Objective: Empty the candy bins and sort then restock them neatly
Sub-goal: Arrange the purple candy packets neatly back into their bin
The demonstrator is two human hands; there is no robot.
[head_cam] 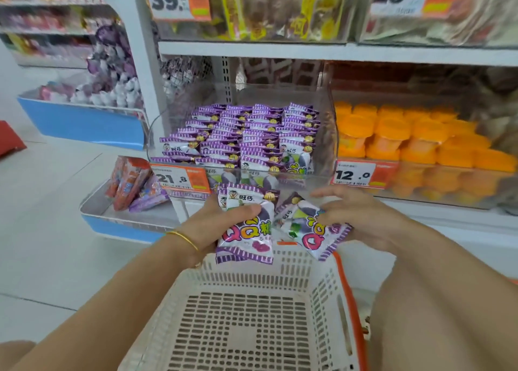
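A clear plastic bin [328,109] on the middle shelf holds several neat rows of purple-and-white candy packets [246,135]. Just below its front, my left hand [207,227] grips a small stack of the same purple packets [246,230], thumb across the top one. My right hand [361,216] holds another packet or two [316,230] at their right edge, fingers curled around them. Both hands hover above the far rim of a white slotted basket [252,314], which has nothing visible inside.
To the right, a bin of orange jelly cups [406,140] carries a 12.0 price tag. A blue-fronted tray [117,219] low on the left holds red and purple packets. Upper shelf bins [280,11] hold other snacks. The basket has an orange rim [350,300].
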